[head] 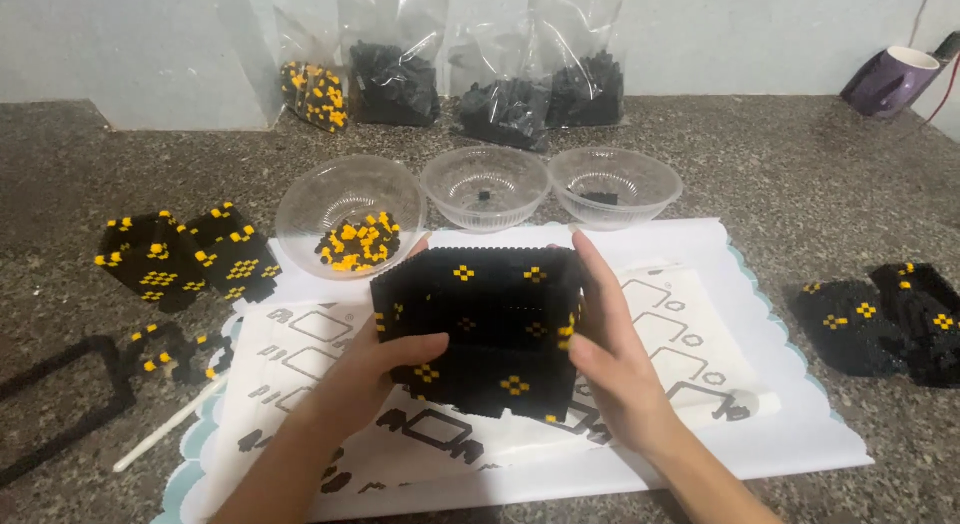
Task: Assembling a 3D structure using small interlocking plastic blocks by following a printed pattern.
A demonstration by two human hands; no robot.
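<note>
Both my hands hold a black box-shaped block assembly point(480, 324) with small yellow flower patterns, lifted just above a white instruction sheet point(690, 334). My left hand point(375, 369) grips its left side, thumb across the front face. My right hand point(610, 349) clasps its right side, fingers reaching up along the edge. The assembly's open top faces the camera.
Three clear plastic bowls stand behind the sheet: the left bowl point(350, 219) holds yellow and black pieces. Bags of black bricks point(500, 94) lean on the wall. Finished black-yellow panels lie left point(185, 254) and right point(885, 319). A white stick point(165, 434) and purple mug point(890, 79) are nearby.
</note>
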